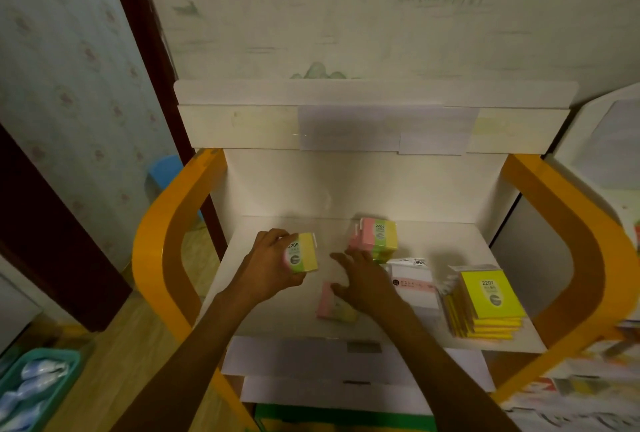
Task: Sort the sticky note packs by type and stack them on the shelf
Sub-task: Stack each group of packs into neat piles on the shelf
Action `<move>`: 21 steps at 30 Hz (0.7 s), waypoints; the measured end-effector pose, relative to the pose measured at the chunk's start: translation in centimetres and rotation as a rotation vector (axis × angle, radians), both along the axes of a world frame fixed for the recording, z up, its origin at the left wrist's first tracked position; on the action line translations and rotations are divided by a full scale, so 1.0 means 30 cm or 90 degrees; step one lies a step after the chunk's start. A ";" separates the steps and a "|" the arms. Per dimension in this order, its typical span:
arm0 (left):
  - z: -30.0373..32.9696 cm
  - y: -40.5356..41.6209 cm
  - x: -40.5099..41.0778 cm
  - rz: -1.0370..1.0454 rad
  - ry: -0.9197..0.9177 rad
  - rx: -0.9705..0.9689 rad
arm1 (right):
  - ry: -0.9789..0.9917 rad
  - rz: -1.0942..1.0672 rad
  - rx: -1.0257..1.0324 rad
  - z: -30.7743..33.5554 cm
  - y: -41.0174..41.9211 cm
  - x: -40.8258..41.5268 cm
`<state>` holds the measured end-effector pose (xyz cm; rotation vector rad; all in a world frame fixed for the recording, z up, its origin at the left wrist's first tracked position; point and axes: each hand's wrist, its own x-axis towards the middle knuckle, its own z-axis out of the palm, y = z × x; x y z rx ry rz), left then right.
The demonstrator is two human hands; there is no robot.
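My left hand grips a pink, green and yellow sticky note pack labelled 2209, held just above the white shelf. My right hand hovers with spread fingers over another tricolour pack lying flat on the shelf. A stack of the same tricolour packs stands behind the right hand. Further right lie a white and pink pack and a stack of yellow packs labelled 2207.
The shelf sits in a unit with curved orange side frames and a white back panel. Lower white shelves show below. A teal basket of items stands on the floor at lower left.
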<state>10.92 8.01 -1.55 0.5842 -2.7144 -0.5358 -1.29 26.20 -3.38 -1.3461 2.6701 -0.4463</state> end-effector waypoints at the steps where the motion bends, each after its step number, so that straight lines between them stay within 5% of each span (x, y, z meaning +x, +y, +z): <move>1: -0.008 0.002 -0.002 0.001 -0.004 0.005 | 0.013 -0.005 -0.030 0.037 0.004 -0.016; 9: -0.111 0.096 -0.065 -0.060 -0.061 0.050 | 0.068 -0.031 -0.133 0.235 0.090 -0.187; 21: -0.239 0.204 -0.133 -0.144 -0.224 0.015 | 0.032 -0.087 -0.079 0.181 0.164 -0.293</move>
